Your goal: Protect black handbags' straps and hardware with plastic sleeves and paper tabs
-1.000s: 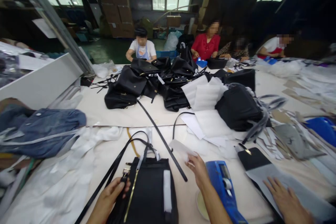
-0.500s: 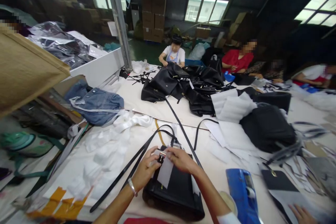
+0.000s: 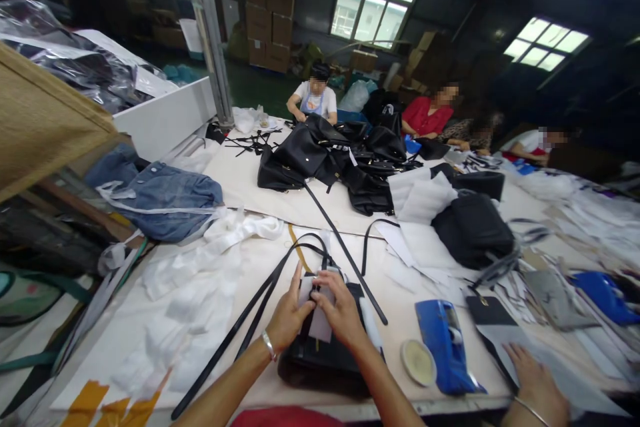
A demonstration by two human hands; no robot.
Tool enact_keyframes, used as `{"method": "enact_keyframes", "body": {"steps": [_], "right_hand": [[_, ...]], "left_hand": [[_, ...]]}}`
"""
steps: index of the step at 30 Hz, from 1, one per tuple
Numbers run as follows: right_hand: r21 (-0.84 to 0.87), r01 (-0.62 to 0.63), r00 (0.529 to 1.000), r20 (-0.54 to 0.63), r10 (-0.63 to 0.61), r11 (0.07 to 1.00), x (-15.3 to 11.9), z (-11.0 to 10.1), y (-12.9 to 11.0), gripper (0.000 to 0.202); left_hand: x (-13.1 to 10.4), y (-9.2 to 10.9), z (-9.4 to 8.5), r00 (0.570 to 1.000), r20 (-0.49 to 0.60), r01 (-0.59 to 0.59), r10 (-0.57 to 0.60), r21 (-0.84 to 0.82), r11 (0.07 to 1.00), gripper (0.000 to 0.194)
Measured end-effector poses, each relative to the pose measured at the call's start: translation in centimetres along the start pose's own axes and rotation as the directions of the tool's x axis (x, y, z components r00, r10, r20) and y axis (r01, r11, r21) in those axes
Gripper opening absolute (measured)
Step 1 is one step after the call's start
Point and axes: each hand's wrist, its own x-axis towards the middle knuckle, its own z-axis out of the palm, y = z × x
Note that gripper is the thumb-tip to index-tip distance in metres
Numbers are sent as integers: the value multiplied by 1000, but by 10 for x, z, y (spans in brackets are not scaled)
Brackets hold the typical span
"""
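Observation:
A black handbag (image 3: 333, 370) lies in front of me on the table, with its long straps looping out to the left. A pale strip of wrapping sheet (image 3: 320, 328) lies over the bag's front around a small dark buckle (image 3: 315, 289). At the buckle's left side my left hand (image 3: 289, 313), with a silver bracelet on the wrist, pinches with thumb and fingers. From the right, my right hand (image 3: 340, 307) closes its thumb and fingertips on the strip at the buckle. The fingers partly cover the buckle.
A blue tape dispenser (image 3: 443, 347) and a round tape roll (image 3: 418, 361) sit to the right. Beyond them a co-worker's hand (image 3: 537, 380) rests on a sheet. Black bags (image 3: 310, 153) are heaped ahead; white wrapping (image 3: 185, 307) and denim cloth (image 3: 165, 197) lie left.
My right hand has moved in from holding the strip out to the right, and its fingers now meet my left hand's at the buckle. The view has turned to the right.

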Motion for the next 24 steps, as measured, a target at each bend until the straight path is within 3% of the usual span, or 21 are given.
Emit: {"method": "enact_keyframes", "body": {"steps": [3, 5, 9, 19, 24], "right_hand": [[23, -138, 987, -82, 139, 990, 7, 1, 6, 14], [16, -211, 973, -88, 212, 977, 8, 2, 7, 15], [-50, -163, 982, -111, 156, 985, 9, 2, 6, 15], [137, -275, 958, -44, 283, 952, 22, -5, 12, 10], [156, -272, 958, -44, 282, 949, 20, -6, 15, 11]], "left_hand": [[8, -9, -1, 998, 60, 38, -32, -103, 994, 74], [14, -15, -2, 992, 116, 71, -49, -190, 979, 62], [23, -17, -1, 978, 201, 105, -49, -277, 955, 40], [36, 0, -6, 979, 99, 183, -176, -69, 981, 27], [37, 0, -1, 972, 83, 226, -218, -99, 969, 26]]}}
